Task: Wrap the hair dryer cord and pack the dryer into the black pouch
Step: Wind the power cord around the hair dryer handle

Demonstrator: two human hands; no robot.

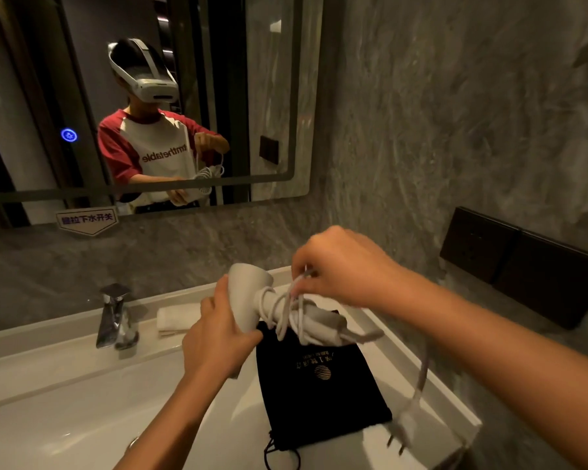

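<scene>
Fingers (299,283) of the right hand (340,266) pinched shut on a loop of the pale cord (286,310), just above the dryer's handle; fingers (218,300) of the left hand (218,337) curled closed around the barrel of the hair dryer (248,300), thumb along its near side. Dryer held in the air above the table (370,337), wide nozzle end pointing up and away, handle stretching out to the right. Several turns of cord already wound around the handle, loose and uneven, some loops sagging below it. Remaining cord trailing off the handle's end, drooping down to the right and ending in the plug (406,427), dangling with its prongs pointing down-left, just beside the pouch's lower right corner. Directly under the dryer, lying flat on the white table: the black pouch (319,385), gold logo on its face, drawstring (280,452) spilling from its near end. Further left, a folded white towel (174,320) on the ledge, near a chrome faucet (114,317) above the sink (65,418). Behind, a grey marbled wall with a mirror (269,96) reflecting the person in a headset and a red-sleeved shirt, plus dark switch panels (523,266) on the right wall.
</scene>
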